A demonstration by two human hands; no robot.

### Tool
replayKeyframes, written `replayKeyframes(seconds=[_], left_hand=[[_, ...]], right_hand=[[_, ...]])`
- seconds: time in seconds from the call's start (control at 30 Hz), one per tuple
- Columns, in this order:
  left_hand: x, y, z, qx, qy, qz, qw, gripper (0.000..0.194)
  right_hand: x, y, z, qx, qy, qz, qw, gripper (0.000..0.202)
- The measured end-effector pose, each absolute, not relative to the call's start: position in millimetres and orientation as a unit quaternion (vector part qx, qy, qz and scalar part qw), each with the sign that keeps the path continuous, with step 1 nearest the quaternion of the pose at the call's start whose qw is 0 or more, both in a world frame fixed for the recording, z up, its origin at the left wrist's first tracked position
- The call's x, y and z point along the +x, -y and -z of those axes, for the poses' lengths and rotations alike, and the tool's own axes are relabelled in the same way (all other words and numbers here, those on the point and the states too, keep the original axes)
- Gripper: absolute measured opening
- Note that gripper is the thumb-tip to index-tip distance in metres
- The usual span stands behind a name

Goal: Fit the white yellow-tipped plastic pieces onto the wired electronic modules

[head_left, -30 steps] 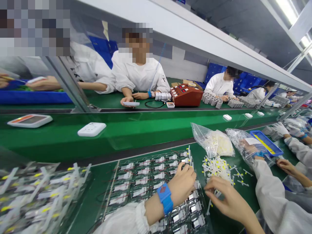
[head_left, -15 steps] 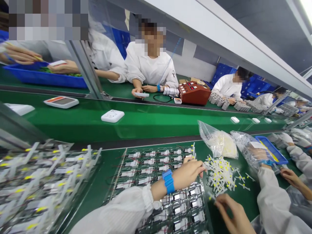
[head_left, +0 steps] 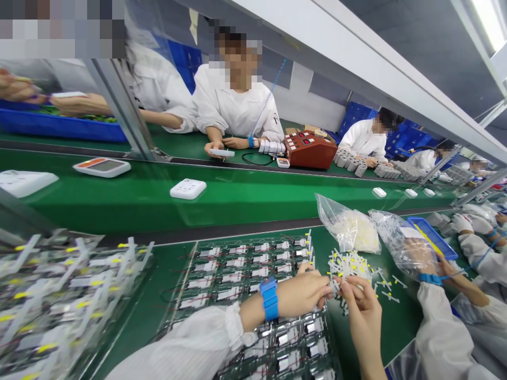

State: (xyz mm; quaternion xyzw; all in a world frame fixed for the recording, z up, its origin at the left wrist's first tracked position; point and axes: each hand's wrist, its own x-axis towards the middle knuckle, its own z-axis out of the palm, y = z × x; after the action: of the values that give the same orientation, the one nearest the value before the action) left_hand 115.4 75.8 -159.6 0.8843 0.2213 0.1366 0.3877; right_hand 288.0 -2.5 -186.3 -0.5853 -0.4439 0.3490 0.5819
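My left hand (head_left: 307,291), with a blue wristband (head_left: 269,299), is closed over the right side of a clear tray (head_left: 186,287). What its fingers grip is mostly hidden. The tray holds rows of small white-and-black parts with thin red and black wires. My right hand (head_left: 363,303) is closed in a pinch, its fingertips meeting those of my left hand. A small whitish piece (head_left: 335,288) shows between the hands, largely covered by fingers. Just behind them lies a loose pile of white plastic strips with yellow tabs (head_left: 350,265).
Left stands another tray of parts (head_left: 75,295) with white strips on top. Behind the pile lie clear bags (head_left: 362,232). A green conveyor (head_left: 245,200) carries white devices (head_left: 188,189). A co-worker's arm (head_left: 439,316) is close on my right, by a blue tray (head_left: 447,248). A metal post (head_left: 122,111) rises at left.
My right hand has moved up and left from the table beside the pile, bringing a white strip to my left hand. My left hand stays over the tray. The view has shifted slightly.
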Motion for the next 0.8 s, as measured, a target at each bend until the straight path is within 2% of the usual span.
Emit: replayKeyframes(seconds=[0.5,0.67,0.8], left_hand=[[114.1,-76.6,158.8,0.893,-0.216,-0.128,0.374,0.035],[113.4,-77.5,159.7,0.898,-0.218,-0.117,0.364,0.033],[113.0,-78.5,161.0,0.895,-0.217,-0.129,0.368,0.033]], right_hand=[[277.5,3.7,189.6,-0.589,0.435,-0.307,0.608,0.026],[276.8,4.6,193.2,-0.610,0.496,-0.235,0.572,0.021],[281.2,2.1,195.6,-0.610,0.531,-0.240,0.537,0.020]])
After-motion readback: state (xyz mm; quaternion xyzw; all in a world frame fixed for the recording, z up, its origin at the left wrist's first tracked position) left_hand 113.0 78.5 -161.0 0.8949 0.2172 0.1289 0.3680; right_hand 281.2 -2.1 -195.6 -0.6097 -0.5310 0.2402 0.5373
